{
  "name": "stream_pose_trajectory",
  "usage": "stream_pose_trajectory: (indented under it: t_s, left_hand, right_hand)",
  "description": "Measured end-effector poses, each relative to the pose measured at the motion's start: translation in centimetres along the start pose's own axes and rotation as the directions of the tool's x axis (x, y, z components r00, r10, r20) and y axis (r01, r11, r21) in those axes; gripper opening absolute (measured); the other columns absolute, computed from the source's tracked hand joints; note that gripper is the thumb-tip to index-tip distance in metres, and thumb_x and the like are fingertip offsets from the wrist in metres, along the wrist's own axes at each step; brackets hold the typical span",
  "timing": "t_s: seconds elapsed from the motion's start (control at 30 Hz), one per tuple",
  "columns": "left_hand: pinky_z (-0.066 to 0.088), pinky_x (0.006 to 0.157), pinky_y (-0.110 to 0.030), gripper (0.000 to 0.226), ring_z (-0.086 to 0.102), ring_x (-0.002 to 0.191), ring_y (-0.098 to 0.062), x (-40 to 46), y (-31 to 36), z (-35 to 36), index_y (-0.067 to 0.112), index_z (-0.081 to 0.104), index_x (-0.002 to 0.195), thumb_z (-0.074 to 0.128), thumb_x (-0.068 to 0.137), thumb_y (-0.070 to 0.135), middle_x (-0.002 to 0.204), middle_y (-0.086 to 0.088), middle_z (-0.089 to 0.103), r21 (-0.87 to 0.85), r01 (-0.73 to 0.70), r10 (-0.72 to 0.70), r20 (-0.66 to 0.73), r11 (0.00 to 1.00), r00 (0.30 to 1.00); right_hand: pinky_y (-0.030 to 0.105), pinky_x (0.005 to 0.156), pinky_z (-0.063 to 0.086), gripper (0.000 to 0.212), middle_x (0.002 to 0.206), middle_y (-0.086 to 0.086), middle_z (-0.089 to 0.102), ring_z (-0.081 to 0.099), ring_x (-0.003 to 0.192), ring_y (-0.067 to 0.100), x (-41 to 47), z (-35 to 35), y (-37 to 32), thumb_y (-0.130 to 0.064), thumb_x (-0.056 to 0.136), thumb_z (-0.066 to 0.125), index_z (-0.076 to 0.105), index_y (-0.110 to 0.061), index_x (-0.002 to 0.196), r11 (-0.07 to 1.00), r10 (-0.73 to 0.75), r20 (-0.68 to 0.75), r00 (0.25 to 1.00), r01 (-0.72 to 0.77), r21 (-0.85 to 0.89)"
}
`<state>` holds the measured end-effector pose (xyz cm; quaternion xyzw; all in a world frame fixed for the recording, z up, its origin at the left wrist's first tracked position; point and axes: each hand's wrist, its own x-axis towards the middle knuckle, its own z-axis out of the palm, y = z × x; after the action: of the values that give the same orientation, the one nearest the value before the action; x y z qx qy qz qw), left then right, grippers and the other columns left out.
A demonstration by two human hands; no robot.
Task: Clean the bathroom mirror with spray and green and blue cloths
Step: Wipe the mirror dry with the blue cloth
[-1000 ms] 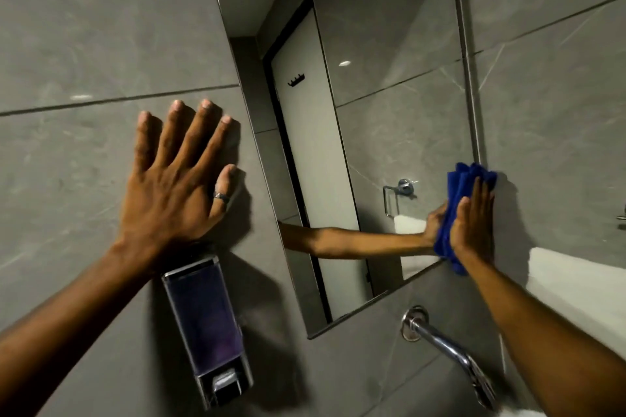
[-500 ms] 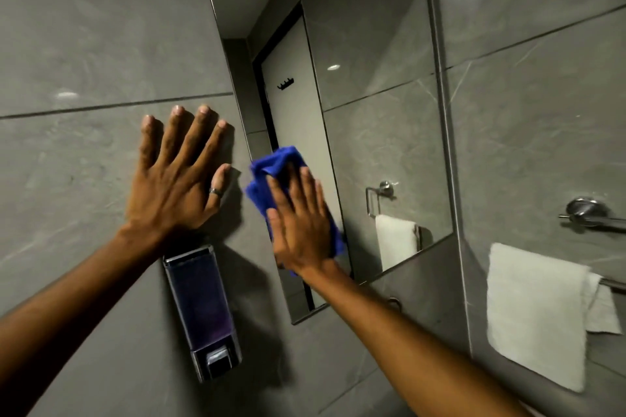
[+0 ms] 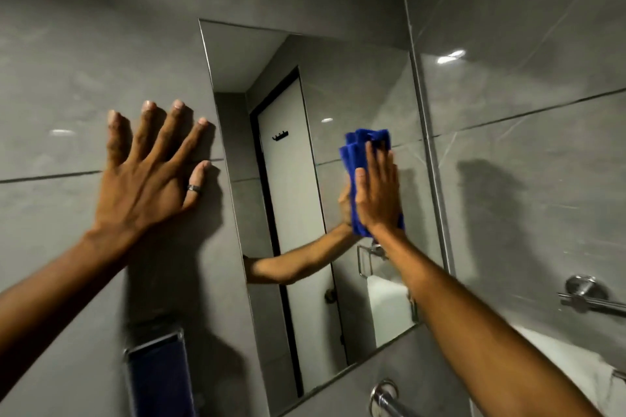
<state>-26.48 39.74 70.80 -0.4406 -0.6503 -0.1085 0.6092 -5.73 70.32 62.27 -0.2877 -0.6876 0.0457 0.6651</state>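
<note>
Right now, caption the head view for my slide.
Right hand presses blue cloth flat on mirror; left hand braces on wall tile.

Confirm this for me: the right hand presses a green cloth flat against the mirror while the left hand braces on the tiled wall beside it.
Not quite: the cloth is blue, not green, as the head view shows. The rest holds: the right hand presses it flat against the mirror, and the left hand braces, fingers spread, on the tiled wall beside it.

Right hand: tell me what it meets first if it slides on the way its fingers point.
Only bare mirror lies above the right hand and blue cloth; its top edge probably comes first.
</note>
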Motion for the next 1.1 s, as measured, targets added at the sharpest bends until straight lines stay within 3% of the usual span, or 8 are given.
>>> stream_pose_trajectory:
  t_s: [0.17, 0.23, 0.4, 0.53, 0.7, 0.8, 0.93, 1.1]
  left_hand:
    - [-0.001, 0.129, -0.064, 0.074, -0.004, 0.164, -0.035, 0.9, 0.8, 1.1, 0.028, 0.011, 0.166, 0.020, 0.099, 0.059, 0.177, -0.008, 0.003, 0.029, -0.036, 0.037, -0.050, 0.999, 0.998]
    - [0.002, 0.129, -0.065, 0.074, -0.005, 0.164, -0.035, 1.2, 0.7, 1.3, 0.028, 0.010, 0.166, 0.019, 0.100, 0.058, 0.177, -0.009, 0.002, 0.040, -0.042, 0.044, -0.058, 0.998, 0.997]
    - [0.004, 0.128, -0.066, 0.074, -0.004, 0.163, -0.036, 1.6, 0.1, 1.5, 0.026, 0.013, 0.166, 0.019, 0.100, 0.058, 0.177, -0.010, 0.003, 0.056, -0.022, 0.025, -0.051, 0.998, 0.998]
    - [0.003, 0.128, -0.066, 0.074, -0.001, 0.163, -0.038, 1.1, 1.1, 1.7, 0.024, 0.018, 0.165, 0.021, 0.099, 0.056, 0.176, -0.012, 0.008, 0.035, -0.014, 0.015, -0.039, 0.999, 0.999]
    - [0.010, 0.127, -0.068, 0.074, 0.010, 0.161, -0.040, 0.7, 0.9, 1.1, 0.021, 0.024, 0.164, 0.020, 0.098, 0.057, 0.173, -0.014, 0.018, 0.041, -0.013, 0.014, -0.021, 0.999, 1.000]
    - [0.013, 0.126, -0.069, 0.075, 0.014, 0.160, -0.042, 0.4, 1.0, 0.8, 0.019, 0.027, 0.163, 0.022, 0.098, 0.056, 0.172, -0.016, 0.021, 0.046, -0.031, 0.032, -0.034, 0.998, 0.999]
    - [0.016, 0.126, -0.069, 0.075, 0.017, 0.159, -0.043, 0.0, 0.9, 0.7, 0.018, 0.030, 0.162, 0.025, 0.097, 0.055, 0.171, -0.017, 0.023, 0.055, -0.021, 0.025, -0.088, 0.998, 0.996]
    - [0.016, 0.126, -0.067, 0.072, 0.019, 0.160, -0.041, 1.2, 1.0, 1.1, 0.022, 0.029, 0.163, 0.028, 0.099, 0.055, 0.172, -0.013, 0.025, 0.072, -0.018, 0.029, -0.153, 0.997, 0.988]
  right_hand:
    - [0.043, 0.127, 0.005, 0.062, 0.168, 0.009, 0.011, 0.010, 0.156, 0.030, 2.7, -2.4, 9.1, -0.041, 0.103, 0.019, 0.014, -0.016, 0.159, 0.942, 0.335, -0.125, 0.934, -0.334, 0.032]
    - [0.043, 0.127, 0.005, 0.062, 0.168, 0.009, 0.010, 0.009, 0.156, 0.030, 3.3, -1.9, 8.5, -0.043, 0.103, 0.018, 0.013, -0.017, 0.159, 0.935, 0.355, -0.137, 0.925, -0.352, 0.043]
    - [0.047, 0.126, 0.016, 0.062, 0.165, 0.009, 0.025, 0.017, 0.154, 0.025, 2.7, 2.6, -3.2, -0.052, 0.102, 0.021, 0.017, -0.024, 0.157, 0.999, -0.026, -0.143, 0.989, 0.020, -0.044]
    - [0.048, 0.126, 0.007, 0.065, 0.166, 0.007, 0.023, 0.012, 0.156, 0.027, 2.8, 4.5, -13.8, -0.058, 0.100, 0.019, 0.015, -0.029, 0.158, 0.928, -0.373, -0.019, 0.928, 0.373, -0.001]
    - [0.052, 0.126, 0.006, 0.063, 0.167, 0.008, 0.018, 0.010, 0.156, 0.030, 8.5, 4.3, -20.8, -0.052, 0.101, 0.027, 0.017, -0.027, 0.158, 0.868, -0.496, 0.019, 0.868, 0.496, 0.004]
    - [0.050, 0.127, 0.005, 0.063, 0.167, 0.006, 0.019, 0.010, 0.156, 0.027, 12.7, 2.9, -18.5, -0.054, 0.100, 0.023, 0.016, -0.028, 0.158, 0.908, -0.420, 0.010, 0.908, 0.419, 0.017]
    - [0.048, 0.126, 0.015, 0.062, 0.168, 0.002, 0.018, 0.011, 0.156, 0.024, 17.6, 0.5, -12.8, -0.053, 0.100, 0.020, 0.017, -0.030, 0.158, 0.984, -0.175, -0.039, 0.984, 0.176, 0.014]
    - [0.043, 0.121, 0.026, 0.056, 0.166, 0.010, 0.024, 0.028, 0.150, 0.032, 21.2, -3.1, -2.4, -0.041, 0.104, 0.030, 0.026, -0.021, 0.157, 0.995, 0.098, -0.194, 0.976, -0.091, 0.048]
